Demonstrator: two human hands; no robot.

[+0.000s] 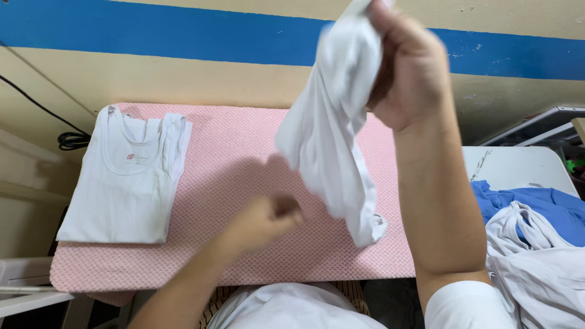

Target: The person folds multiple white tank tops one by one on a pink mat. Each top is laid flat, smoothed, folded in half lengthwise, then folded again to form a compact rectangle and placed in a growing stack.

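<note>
**A white top is held up high over a pink mat**

The right hand (405,67) is raised up high, near one o'clock. The forearm is stood almost straight up, with the elbow down by five o'clock. The fingers are curled tight, and a white cloth top (332,131) is squeezed in them. The top is hung down from the fist, bunched and twisted, and it is a bit blurry. Its bottom end is seen near the middle, above the pink mat (244,170). It cannot be told if that end is touching the mat.

The left hand (265,222) is kept low, near six o'clock. The arm is stretched up from seven o'clock. The fingers are bent into a loose fist. It is blurry, so it cannot be told if anything is pinched in it. It is placed just beside the hanging top, on its nine o'clock side. The two hands are kept well apart, one high and one low.

A folded white tank top (125,183) is laid flat on the mat at nine o'clock. A heap of white clothes (536,268) is seen at four o'clock, with a blue cloth (542,204) under it. A blue stripe (152,30) is painted on the wall at twelve o'clock.
</note>
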